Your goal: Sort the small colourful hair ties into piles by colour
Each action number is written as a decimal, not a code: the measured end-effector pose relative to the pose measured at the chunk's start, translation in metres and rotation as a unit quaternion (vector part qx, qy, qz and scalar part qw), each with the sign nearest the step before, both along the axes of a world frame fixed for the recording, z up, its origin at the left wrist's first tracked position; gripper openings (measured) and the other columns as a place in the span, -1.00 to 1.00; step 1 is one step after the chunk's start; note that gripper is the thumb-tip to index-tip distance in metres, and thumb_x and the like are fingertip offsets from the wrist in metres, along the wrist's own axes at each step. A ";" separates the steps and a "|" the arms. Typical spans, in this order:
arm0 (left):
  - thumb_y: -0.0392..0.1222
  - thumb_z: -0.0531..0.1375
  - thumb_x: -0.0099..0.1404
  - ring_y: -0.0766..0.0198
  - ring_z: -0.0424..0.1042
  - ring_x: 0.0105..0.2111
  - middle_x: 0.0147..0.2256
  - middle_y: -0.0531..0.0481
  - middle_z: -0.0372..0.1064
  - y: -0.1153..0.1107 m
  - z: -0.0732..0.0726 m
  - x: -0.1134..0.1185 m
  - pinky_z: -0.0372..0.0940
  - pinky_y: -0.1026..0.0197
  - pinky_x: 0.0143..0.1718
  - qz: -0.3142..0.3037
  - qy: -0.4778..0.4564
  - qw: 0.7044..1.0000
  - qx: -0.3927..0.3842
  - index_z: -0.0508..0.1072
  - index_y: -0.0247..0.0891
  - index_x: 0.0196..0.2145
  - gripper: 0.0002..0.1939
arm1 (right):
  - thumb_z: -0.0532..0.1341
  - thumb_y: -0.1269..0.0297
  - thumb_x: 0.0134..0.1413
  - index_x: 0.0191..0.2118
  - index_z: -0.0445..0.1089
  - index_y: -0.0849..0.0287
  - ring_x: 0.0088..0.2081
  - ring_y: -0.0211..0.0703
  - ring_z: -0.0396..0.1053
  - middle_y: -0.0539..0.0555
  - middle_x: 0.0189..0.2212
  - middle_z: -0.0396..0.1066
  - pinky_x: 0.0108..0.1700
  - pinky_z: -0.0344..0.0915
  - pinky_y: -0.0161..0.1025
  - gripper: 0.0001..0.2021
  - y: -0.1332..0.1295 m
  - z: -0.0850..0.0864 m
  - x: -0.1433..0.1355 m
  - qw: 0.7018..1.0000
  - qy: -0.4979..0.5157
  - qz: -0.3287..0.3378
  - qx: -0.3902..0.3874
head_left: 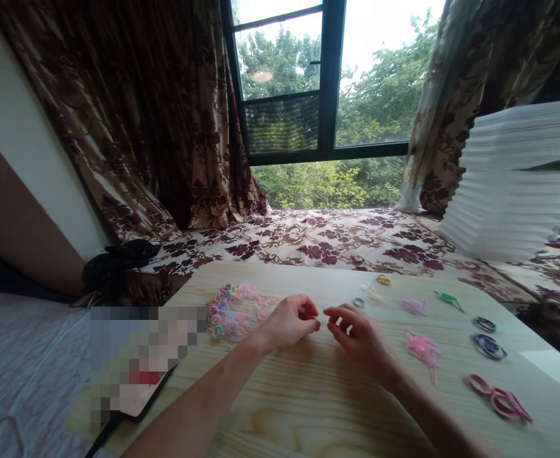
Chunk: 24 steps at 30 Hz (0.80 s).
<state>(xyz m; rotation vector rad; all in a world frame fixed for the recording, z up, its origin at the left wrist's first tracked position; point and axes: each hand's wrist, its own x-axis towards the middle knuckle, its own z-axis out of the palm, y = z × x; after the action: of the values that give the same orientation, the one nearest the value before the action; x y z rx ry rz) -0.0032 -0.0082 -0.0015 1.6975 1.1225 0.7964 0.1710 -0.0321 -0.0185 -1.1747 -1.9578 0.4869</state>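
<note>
Over the middle of the pale wooden table (280, 407), my left hand (290, 321) and my right hand (356, 332) face each other with a small gap between the fingertips. The fingers of both are curled in a pinch; whatever they hold is too small to make out. Left of my left hand lies a mixed pile of coloured elastic hair bands (237, 312). Beyond my right hand are a teal band (359, 303), pale bands (370, 292) and yellow bands (384, 280). To its right sit a purple bunch (413, 307) and a pink bunch (422, 348).
Farther right lie green bands (448, 299), dark bands (485, 324), navy bands (490, 346) and larger pink bands (502, 397). A blurred-out flat object (151, 369) rests at the table's left edge. A white pleated stack (518, 184) stands behind right, near the window (328, 83).
</note>
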 end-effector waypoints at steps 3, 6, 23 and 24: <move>-0.28 0.20 -0.03 0.39 0.29 -0.52 -0.57 0.11 0.29 0.000 0.000 0.000 0.15 0.35 -0.47 -0.006 -0.007 1.000 -0.010 0.33 -0.31 -0.42 -0.84 | 0.11 0.30 0.04 -0.26 0.44 0.16 -0.50 -0.27 0.33 0.06 -0.39 0.39 -0.51 0.27 -0.35 -0.81 0.000 -0.001 -0.001 1.000 0.002 0.006 0.006; -0.28 0.19 -0.02 0.40 0.28 -0.53 -0.57 0.10 0.29 -0.001 0.000 0.001 0.14 0.35 -0.48 -0.005 -0.012 1.000 -0.006 0.33 -0.31 -0.42 -0.85 | 0.11 0.26 0.06 -0.31 0.44 0.15 -0.50 -0.27 0.32 0.05 -0.40 0.39 -0.53 0.25 -0.35 -0.83 0.000 -0.001 -0.001 1.000 -0.007 0.005 0.011; -0.21 0.18 0.03 0.38 0.31 -0.51 -0.53 0.06 0.33 0.018 0.001 -0.017 0.18 0.35 -0.48 0.082 -0.013 0.995 0.063 0.39 -0.33 -0.40 -0.84 | 0.09 0.20 0.02 -0.42 0.46 0.15 -0.43 -0.20 0.37 0.05 -0.45 0.42 -0.37 0.26 -0.29 -0.77 0.019 0.016 0.051 0.990 -0.105 -0.093 -0.011; -0.21 0.17 0.03 0.37 0.31 -0.51 -0.54 0.05 0.33 0.020 0.002 -0.019 0.17 0.35 -0.48 0.094 -0.014 0.993 0.065 0.39 -0.33 -0.40 -0.85 | 0.09 0.19 0.00 -0.43 0.46 0.15 -0.43 -0.19 0.37 0.05 -0.45 0.43 -0.37 0.26 -0.28 -0.77 0.021 0.017 0.056 0.988 -0.112 -0.104 -0.014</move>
<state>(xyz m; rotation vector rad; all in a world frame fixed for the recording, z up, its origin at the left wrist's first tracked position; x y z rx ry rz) -0.0224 0.0114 0.0009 1.6980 1.2477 1.0260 0.2274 -0.0113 -0.0017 -1.4873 -1.9892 0.2831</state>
